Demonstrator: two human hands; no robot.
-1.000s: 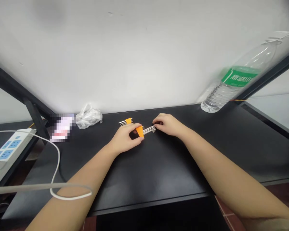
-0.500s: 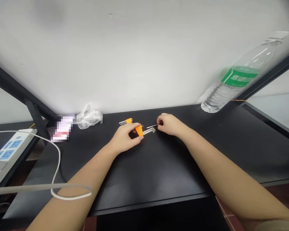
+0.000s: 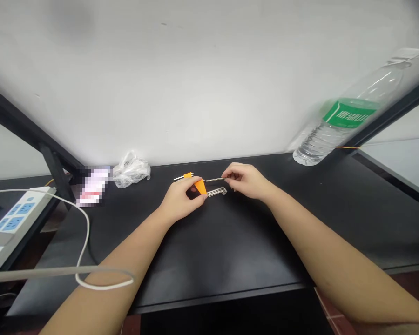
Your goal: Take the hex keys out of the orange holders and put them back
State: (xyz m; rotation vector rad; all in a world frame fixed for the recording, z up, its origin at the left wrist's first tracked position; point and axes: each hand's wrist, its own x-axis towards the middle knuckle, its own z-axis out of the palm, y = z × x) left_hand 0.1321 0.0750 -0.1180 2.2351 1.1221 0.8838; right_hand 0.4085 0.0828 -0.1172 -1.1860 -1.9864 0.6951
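My left hand (image 3: 179, 201) is closed round an orange holder (image 3: 200, 186) of several metal hex keys (image 3: 217, 191), held just above the black table (image 3: 230, 242). My right hand (image 3: 246, 180) pinches one single hex key (image 3: 213, 179), which points left toward the top of the holder. A second small orange holder (image 3: 187, 176) with short keys lies on the table just behind my left hand.
A clear water bottle with a green label (image 3: 345, 118) stands at the back right. A crumpled plastic bag (image 3: 131, 170) lies near the wall at the back left. A white power strip (image 3: 10, 218) and its white cable (image 3: 87, 260) sit at the left.
My right hand pulled one hex key away from the bundle and now holds it raised, level with the top of the orange holder. My left hand stayed on the holder.
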